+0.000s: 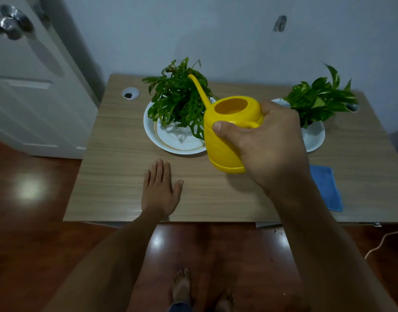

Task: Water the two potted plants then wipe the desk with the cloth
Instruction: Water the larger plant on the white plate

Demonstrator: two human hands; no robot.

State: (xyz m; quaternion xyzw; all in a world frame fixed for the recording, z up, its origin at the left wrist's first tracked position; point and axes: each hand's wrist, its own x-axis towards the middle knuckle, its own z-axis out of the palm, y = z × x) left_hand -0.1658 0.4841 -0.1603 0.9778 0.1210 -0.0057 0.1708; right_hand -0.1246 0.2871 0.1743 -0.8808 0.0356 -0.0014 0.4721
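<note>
The yellow watering can (225,140) hangs above the surface (117,154), its thin spout (199,90) reaching into the left plant (177,102). Stiff, smooth plastic, probably light unless full; the handle is the natural hold. The right hand (267,147) has fingers wrapped round that handle, thumb across the body. The left hand (158,190) rests flat, fingers together. The blue cloth (326,188) lies unused, soft and easy to bunch

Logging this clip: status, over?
Right hand grips yellow watering can, spout over left plant. Left hand flat on desk. Blue cloth untouched. Nothing blocking.
</note>
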